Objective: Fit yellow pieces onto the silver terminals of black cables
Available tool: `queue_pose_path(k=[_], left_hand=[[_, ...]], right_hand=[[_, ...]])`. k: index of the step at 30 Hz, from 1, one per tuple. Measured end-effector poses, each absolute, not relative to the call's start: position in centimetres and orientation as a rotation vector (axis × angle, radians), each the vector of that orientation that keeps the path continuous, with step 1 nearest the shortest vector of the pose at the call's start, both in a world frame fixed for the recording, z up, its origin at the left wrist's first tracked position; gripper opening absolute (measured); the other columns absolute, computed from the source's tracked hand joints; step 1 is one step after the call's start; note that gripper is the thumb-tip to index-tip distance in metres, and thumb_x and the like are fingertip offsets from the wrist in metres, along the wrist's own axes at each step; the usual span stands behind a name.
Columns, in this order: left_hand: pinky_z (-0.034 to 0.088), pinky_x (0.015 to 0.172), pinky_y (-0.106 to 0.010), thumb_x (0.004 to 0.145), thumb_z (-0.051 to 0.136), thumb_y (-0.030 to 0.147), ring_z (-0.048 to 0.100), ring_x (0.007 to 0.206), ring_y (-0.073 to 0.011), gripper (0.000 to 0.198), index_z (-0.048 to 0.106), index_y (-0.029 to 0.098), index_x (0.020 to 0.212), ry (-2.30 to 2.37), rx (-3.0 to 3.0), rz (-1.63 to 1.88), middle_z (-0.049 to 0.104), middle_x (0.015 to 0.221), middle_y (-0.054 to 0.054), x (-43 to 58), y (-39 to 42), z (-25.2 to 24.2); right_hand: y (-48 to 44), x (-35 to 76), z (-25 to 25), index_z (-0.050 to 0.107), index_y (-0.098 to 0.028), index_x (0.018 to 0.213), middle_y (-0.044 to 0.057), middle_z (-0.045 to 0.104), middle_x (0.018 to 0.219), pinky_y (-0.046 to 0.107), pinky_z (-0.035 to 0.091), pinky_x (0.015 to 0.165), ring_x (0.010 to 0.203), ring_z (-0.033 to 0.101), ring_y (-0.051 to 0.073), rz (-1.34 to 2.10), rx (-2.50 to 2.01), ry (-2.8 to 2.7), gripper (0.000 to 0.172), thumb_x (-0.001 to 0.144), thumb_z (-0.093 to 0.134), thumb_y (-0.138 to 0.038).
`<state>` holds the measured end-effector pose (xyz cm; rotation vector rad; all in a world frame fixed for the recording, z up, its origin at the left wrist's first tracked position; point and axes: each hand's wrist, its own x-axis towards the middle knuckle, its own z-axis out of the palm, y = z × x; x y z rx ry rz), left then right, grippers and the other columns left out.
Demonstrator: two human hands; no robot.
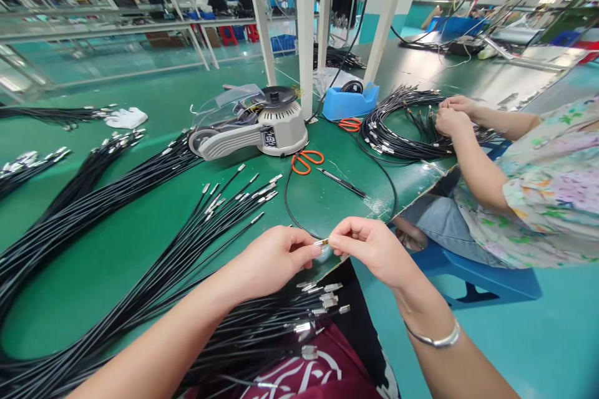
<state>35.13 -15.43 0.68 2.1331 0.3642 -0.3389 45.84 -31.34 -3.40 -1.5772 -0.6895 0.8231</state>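
Near the front edge of the table, my left hand (274, 259) pinches a small metal cable connector (321, 242) between thumb and fingers. My right hand (374, 252) has its fingertips closed at the connector's other end, where a small amber-coloured band shows. A black cable (286, 190) loops behind my hands; where it joins the connector is hidden by fingers. Left of my hands lies a fanned bundle of black cables (187, 255) with silver connectors. Another cable bundle (276, 318) lies under my left forearm, its metal ends over my lap.
Beyond my hands are a grey tape dispenser (281, 128), orange-handled scissors (307, 162), a utility knife (341, 182) and a blue tape holder (350, 103). At right a co-worker's hands (453, 118) work at a coiled cable bundle (397, 118). A white glove (126, 117) lies far left.
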Motion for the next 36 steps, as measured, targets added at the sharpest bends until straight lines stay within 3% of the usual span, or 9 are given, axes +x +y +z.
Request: queue_pose_path(k=[13,20,27,30,33,36], left_hand=[[0.031,0.056,-0.024,0.083,0.045,0.034,0.049,0.060,-0.0130,0.028,0.061,0.018,0.067,0.333,2.275,-0.268,0.057,0.062,0.002,35.3,-16.8,0.7],[0.028,0.053,-0.022,0.083,0.044,0.031,0.041,0.055,-0.0111,0.028,0.052,0.018,0.059,0.310,2.288,-0.277,0.046,0.057,0.004,35.5,-17.2,0.5],[0.030,0.054,-0.022,0.084,0.045,0.025,0.042,0.057,-0.0113,0.027,0.054,0.017,0.060,0.291,2.317,-0.212,0.048,0.058,0.003,35.2,-18.5,-1.5],[0.034,0.058,-0.023,0.087,0.043,0.025,0.047,0.061,-0.0126,0.029,0.060,0.017,0.065,0.193,2.395,-0.185,0.055,0.062,0.000,34.1,-19.0,-1.1],[0.040,0.071,-0.026,0.092,0.040,0.029,0.054,0.075,-0.0160,0.029,0.066,0.019,0.085,0.109,2.487,-0.077,0.062,0.075,-0.003,32.4,-18.0,-0.8],[0.041,0.082,-0.033,0.092,0.041,0.029,0.052,0.088,-0.0205,0.028,0.064,0.017,0.101,0.346,2.643,0.191,0.062,0.090,-0.007,31.5,-15.4,-1.9]], right_hand=[[-31.8,45.6,-3.6,0.064,-0.016,0.070,0.000,0.061,0.065,0.026,0.042,0.061,0.063,0.052,0.014,0.780,-1.639,-0.727,0.016,0.077,0.065,-0.031],[-31.8,45.4,-3.8,0.063,-0.017,0.070,0.001,0.061,0.066,0.026,0.042,0.060,0.062,0.051,0.014,0.780,-1.643,-0.740,0.016,0.078,0.064,-0.031],[-32.1,45.2,-4.2,0.062,-0.017,0.068,0.002,0.063,0.067,0.027,0.042,0.063,0.065,0.054,0.016,0.795,-1.740,-0.774,0.016,0.077,0.062,-0.030],[-32.9,45.1,-4.1,0.062,-0.018,0.068,0.002,0.063,0.068,0.027,0.043,0.064,0.067,0.055,0.016,0.857,-1.751,-0.794,0.018,0.079,0.060,-0.032],[-34.7,45.4,-4.0,0.060,-0.019,0.067,0.001,0.062,0.066,0.026,0.043,0.062,0.065,0.055,0.016,0.995,-1.794,-0.889,0.019,0.082,0.057,-0.031],[-36.0,46.3,-4.0,0.062,-0.020,0.061,0.000,0.061,0.060,0.025,0.040,0.056,0.059,0.055,0.015,1.037,-1.939,-1.069,0.025,0.084,0.056,-0.031]])
